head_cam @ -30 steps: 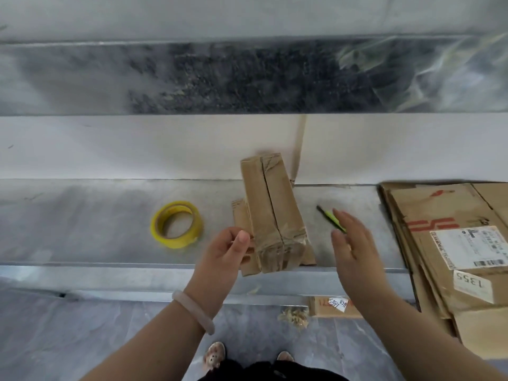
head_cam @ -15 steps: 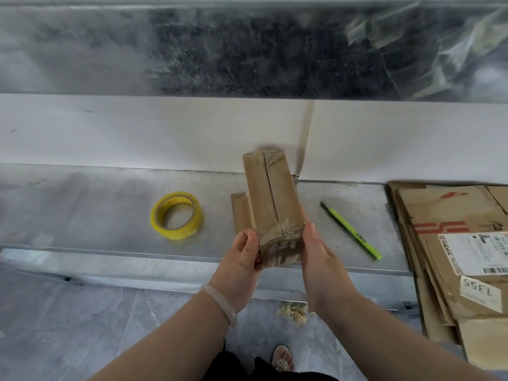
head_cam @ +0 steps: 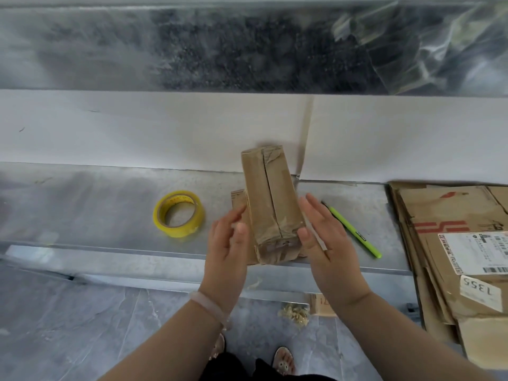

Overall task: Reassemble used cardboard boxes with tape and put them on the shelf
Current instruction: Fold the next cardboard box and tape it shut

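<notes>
A small brown cardboard box (head_cam: 270,204), taped along its top seam, stands on the grey metal shelf surface (head_cam: 82,210) near the front edge. It rests partly on a flat cardboard piece (head_cam: 237,199). My left hand (head_cam: 228,243) is at the box's left side and my right hand (head_cam: 321,237) at its right side. Both have straight fingers, with the thumbs at or just off the box's near corners. A pale strip crosses my right palm. A yellow tape roll (head_cam: 178,214) lies left of the box.
A green pen-like tool (head_cam: 354,235) lies right of the box. A stack of flattened cardboard boxes (head_cam: 453,243) with labels fills the right end. A white panel (head_cam: 137,127) backs the surface. Scraps lie on the floor by my feet.
Half a second ago both hands gripped the box's near end. Now the fingers have straightened and the hands have spread a little to either side.
</notes>
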